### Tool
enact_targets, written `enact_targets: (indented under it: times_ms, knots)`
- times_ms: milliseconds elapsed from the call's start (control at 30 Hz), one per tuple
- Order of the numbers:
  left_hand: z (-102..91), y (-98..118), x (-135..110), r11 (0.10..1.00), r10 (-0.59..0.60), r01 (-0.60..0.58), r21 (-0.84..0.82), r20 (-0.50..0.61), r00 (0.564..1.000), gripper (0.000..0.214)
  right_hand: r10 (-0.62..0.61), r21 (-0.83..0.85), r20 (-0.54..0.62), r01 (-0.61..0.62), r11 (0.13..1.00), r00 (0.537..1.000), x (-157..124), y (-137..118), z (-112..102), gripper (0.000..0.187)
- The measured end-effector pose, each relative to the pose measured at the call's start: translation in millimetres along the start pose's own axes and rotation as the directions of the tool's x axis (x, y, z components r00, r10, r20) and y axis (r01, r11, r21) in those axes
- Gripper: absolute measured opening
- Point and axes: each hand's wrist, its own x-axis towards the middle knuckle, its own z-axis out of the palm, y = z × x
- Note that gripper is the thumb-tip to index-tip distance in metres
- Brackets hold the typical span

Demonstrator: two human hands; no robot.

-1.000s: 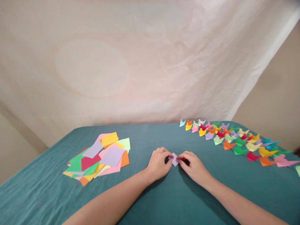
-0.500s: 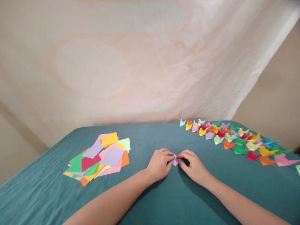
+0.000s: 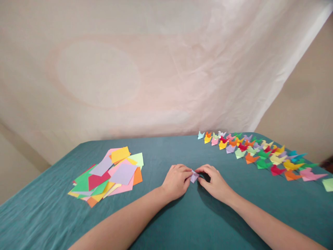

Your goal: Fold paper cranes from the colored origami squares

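A small piece of folded lilac origami paper (image 3: 194,176) lies low over the table between my two hands. My left hand (image 3: 178,180) grips its left side, the thumb and fingertips closed at its edge. On the other side my right hand (image 3: 212,180) pinches the right edge between thumb and forefinger. The fingers partly cover the paper, so its full shape is hidden. Both forearms reach in from the near edge of the view.
Left of my hands, loose coloured paper squares (image 3: 109,177) are heaped on the teal cloth-covered table (image 3: 166,222). Rows of folded paper birds (image 3: 252,158) stand at the right, stretching to the far edge. A pale hanging cloth (image 3: 161,69) closes off the back.
The fingers of my right hand have shifted slightly on the lilac paper, and more of it shows. The whole view has swung a little to the right.
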Motion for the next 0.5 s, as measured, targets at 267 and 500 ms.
enact_targets:
  times_ms: [267, 500]
  knots:
    - [0.0, 0.6, 0.2, 1.000, 0.002, -0.002, 0.008, -0.002, 1.000, 0.024, 0.040, -0.132, -0.042, -0.045, 0.990, 0.998, -0.6, 5.5, -1.6, 0.014]
    - [-1.1, 1.3, 0.3, 1.000, 0.000, 0.000, 0.012, 0.005, 1.000, 0.026, 0.058, -0.144, -0.067, -0.068, 0.987, 0.996, 0.9, 7.5, 1.2, 0.005]
